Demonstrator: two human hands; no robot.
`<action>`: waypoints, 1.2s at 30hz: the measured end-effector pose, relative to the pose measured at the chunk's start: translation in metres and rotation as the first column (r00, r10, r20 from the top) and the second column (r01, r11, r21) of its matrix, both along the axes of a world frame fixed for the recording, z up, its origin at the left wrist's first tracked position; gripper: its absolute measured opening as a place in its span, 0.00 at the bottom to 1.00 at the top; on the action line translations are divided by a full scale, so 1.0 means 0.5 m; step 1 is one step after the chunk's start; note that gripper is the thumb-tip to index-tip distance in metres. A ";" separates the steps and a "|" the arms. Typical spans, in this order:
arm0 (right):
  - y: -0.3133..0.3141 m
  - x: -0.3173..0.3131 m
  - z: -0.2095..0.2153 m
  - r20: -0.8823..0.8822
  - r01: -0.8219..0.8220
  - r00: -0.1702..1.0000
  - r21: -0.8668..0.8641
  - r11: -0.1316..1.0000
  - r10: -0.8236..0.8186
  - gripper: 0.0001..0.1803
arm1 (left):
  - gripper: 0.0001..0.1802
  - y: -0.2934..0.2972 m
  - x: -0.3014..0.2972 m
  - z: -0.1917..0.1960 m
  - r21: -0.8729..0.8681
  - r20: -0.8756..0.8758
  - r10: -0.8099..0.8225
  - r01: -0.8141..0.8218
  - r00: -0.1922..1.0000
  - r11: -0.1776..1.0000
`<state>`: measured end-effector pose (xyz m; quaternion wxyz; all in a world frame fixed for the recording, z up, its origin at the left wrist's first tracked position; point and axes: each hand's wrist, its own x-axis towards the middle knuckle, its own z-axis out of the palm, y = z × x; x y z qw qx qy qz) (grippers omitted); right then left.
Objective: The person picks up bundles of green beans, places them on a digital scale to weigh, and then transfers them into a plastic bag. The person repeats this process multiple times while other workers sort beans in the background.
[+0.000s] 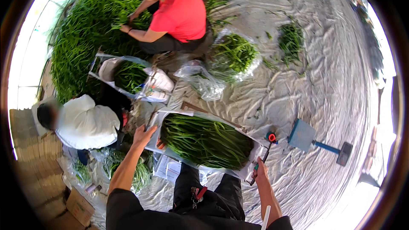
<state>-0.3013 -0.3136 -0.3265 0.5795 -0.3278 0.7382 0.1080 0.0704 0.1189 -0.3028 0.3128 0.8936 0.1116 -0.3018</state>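
A long white box point(197, 111) in front of me is packed with long green stems point(206, 140) lying lengthwise. My left hand point(145, 137) grips its left end, with fingertips showing inside the rim. At the right end, my right hand point(260, 173) is closed round a thin dark tool with a green handle point(266, 153), close against the box's corner. Whether that hand also bears on the box, I cannot tell. An orange-red ring-shaped part point(271, 137) sits by the tool's far end; whether they are joined is unclear.
A blue platform scale point(301, 135) lies to the right on wrinkled sheeting point(324, 89). Beyond the box are plastic bags of greens point(233, 55) and a lined crate point(158, 81). A person in red point(181, 15) sits by a large green heap point(81, 38); another in white point(87, 121) is at left.
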 end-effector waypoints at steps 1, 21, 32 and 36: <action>-0.008 0.007 0.015 0.011 -0.018 1.000 0.004 1.000 0.018 0.25 | 0.24 0.014 -0.016 0.019 -0.133 -0.082 0.115 -0.126 0.990 0.983; -0.166 -0.196 0.225 0.055 -0.050 0.997 -0.168 0.985 0.060 0.24 | 0.28 -0.152 -0.237 0.242 -0.270 -0.194 0.357 -0.399 0.914 0.876; -0.227 -0.539 0.321 0.092 0.489 0.872 -0.145 0.860 -0.480 0.23 | 0.26 -0.540 -0.294 0.291 -0.267 -0.110 -0.125 0.091 0.986 0.959; -0.256 -0.622 0.317 0.106 0.551 0.834 -0.221 0.805 -0.542 0.24 | 0.24 -0.667 -0.325 0.283 -0.339 -0.130 -0.270 0.212 0.954 0.916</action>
